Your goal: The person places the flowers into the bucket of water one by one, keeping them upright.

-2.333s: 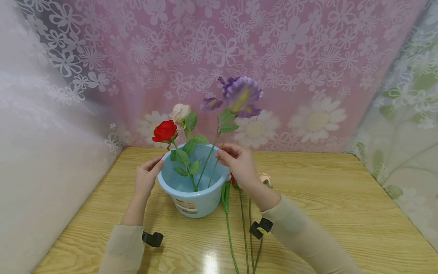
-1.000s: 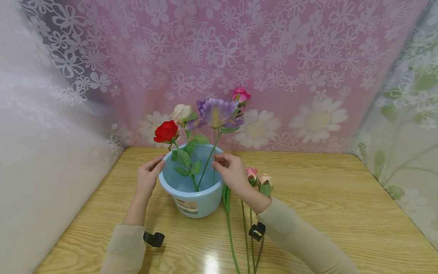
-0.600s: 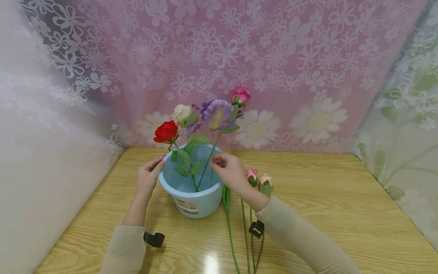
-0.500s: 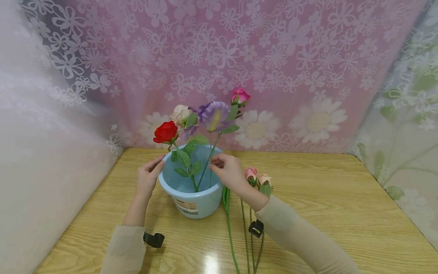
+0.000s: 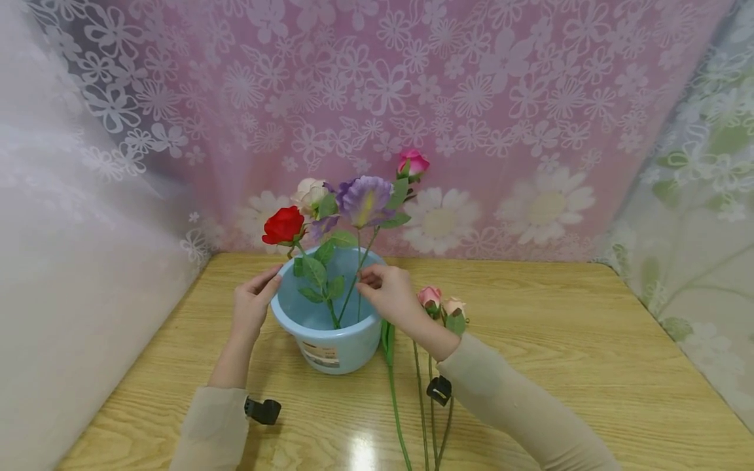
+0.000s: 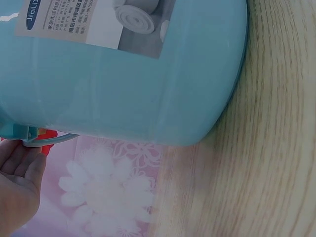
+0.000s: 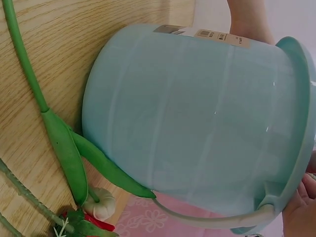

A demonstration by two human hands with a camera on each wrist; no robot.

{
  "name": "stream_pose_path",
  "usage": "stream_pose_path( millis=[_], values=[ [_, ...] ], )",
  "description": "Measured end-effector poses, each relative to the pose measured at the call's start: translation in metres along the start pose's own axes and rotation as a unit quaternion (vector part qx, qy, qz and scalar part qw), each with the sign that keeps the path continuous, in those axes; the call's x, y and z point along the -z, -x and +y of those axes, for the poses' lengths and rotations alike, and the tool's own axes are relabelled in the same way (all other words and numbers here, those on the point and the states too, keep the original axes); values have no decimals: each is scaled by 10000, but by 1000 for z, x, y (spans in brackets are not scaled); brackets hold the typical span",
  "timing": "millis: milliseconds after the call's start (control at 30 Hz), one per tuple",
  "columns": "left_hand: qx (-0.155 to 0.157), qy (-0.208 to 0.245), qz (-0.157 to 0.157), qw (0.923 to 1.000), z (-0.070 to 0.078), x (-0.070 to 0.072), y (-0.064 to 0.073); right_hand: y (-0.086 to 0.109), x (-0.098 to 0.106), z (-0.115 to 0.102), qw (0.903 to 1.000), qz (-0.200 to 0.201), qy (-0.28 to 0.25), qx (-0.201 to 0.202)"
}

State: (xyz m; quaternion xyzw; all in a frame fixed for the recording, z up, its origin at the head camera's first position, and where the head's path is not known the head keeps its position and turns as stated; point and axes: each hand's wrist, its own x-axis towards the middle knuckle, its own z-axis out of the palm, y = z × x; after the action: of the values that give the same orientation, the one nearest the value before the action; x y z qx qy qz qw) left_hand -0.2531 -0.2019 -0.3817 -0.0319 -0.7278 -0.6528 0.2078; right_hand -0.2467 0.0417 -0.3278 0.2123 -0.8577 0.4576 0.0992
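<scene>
While hands (image 5: 250,307) (image 5: 391,297) flank the bucket (image 5: 356,353), the iris (image 5: 366,200) rises between them.

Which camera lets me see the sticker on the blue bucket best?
The left wrist view: the sticker is big there, with readable letters, though partly cut off. The head view shows it small; the right wrist view shows it squashed by a slant.

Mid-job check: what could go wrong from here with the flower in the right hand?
The right hand pinches a ruffled purple iris by its thin stem, which crosses a bright pink rose's stem in the head view; moving it might drag that rose along.
If the left hand lets go of the light blue plastic bucket, it might shift.
Long, smooth green leaves lie close beside the bucket and could get bent.
</scene>
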Motion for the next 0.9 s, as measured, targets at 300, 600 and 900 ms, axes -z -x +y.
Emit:
stream_pose_path(
  millis=[300, 600, 900],
  values=[
    [-10, 21, -31, 10000, 1, 1, 1, 4, 3, -2, 9999, -96, -92, -41],
    [-104, 85, 33, 9999, 1, 0, 0, 7, 12, -4, 9997, 43, -249, 46],
    [-55, 91, 34, 9999, -1, 1, 0, 14, 22, -1, 9987, 121, -498, -5]
  ],
)
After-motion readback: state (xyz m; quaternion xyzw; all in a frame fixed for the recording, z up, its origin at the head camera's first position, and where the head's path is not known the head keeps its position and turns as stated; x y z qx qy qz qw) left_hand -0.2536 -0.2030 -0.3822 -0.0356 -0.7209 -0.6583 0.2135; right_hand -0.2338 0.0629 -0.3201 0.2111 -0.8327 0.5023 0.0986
